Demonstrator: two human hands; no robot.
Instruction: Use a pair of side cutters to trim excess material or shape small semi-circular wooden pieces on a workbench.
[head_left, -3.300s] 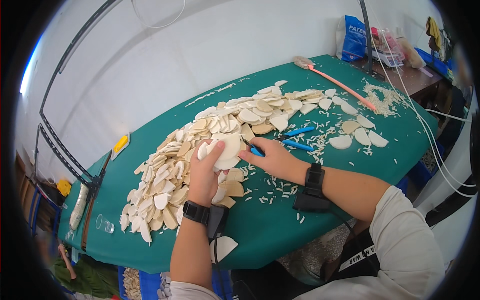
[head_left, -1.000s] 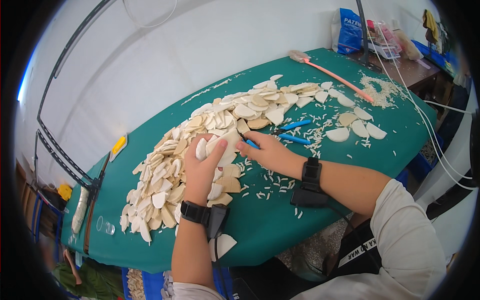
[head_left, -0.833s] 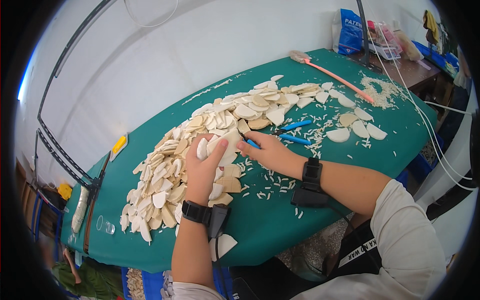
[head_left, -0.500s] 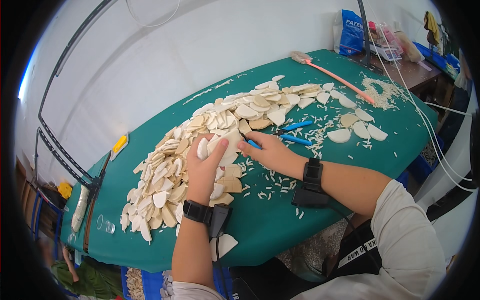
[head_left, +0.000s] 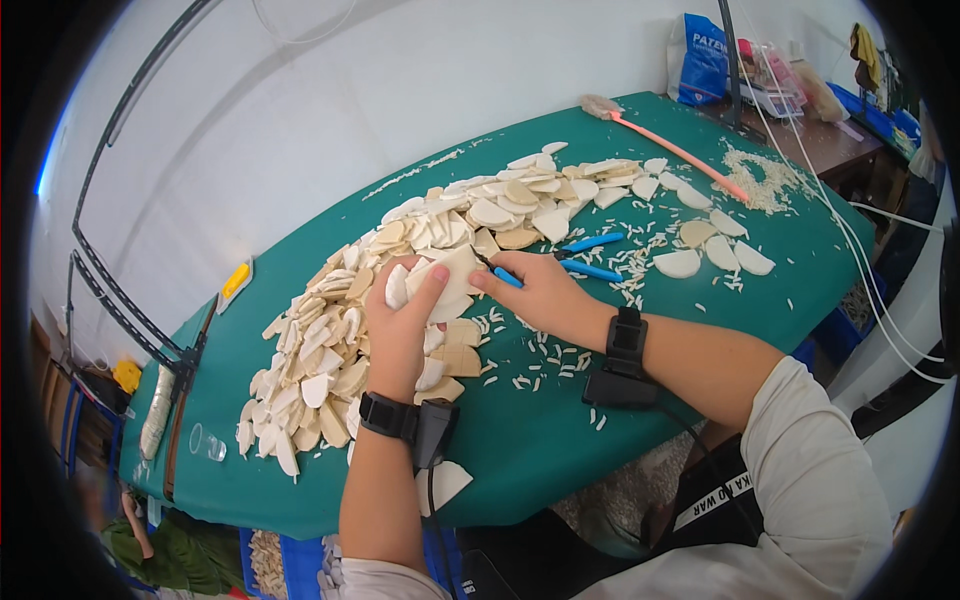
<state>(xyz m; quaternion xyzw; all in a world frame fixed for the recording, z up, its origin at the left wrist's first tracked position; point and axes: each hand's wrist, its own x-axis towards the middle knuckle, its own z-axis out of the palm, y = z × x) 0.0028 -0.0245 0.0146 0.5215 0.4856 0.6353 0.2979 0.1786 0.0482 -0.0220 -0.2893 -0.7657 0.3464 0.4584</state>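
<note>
My left hand (head_left: pixel 398 325) is closed around a few flat, half-round white pieces, the thumb pressing on the largest piece (head_left: pixel 455 272). My right hand (head_left: pixel 545 298) is closed on a small blue-handled cutter (head_left: pixel 507 277); its dark tip is at the upper right edge of that piece, and the fingers hide part of the tool. Just beyond the right hand, blue-handled pliers (head_left: pixel 592 270) lie on the table. Around and behind my left hand spreads a large heap of white and cream half-round pieces (head_left: pixel 330 345).
The table has a green cover (head_left: pixel 560 440). Small trimmed slivers (head_left: pixel 545 365) lie scattered right of the heap. Several loose pieces (head_left: pixel 678 263) are further right. A pink-handled brush (head_left: pixel 680 152) rests near a sliver pile (head_left: pixel 765 185). A clear cup (head_left: pixel 207 443) lies at left.
My hands and the held pieces have shifted slightly. More of the cutter's blue handle shows beside my right fingers. The view has tilted a little.
</note>
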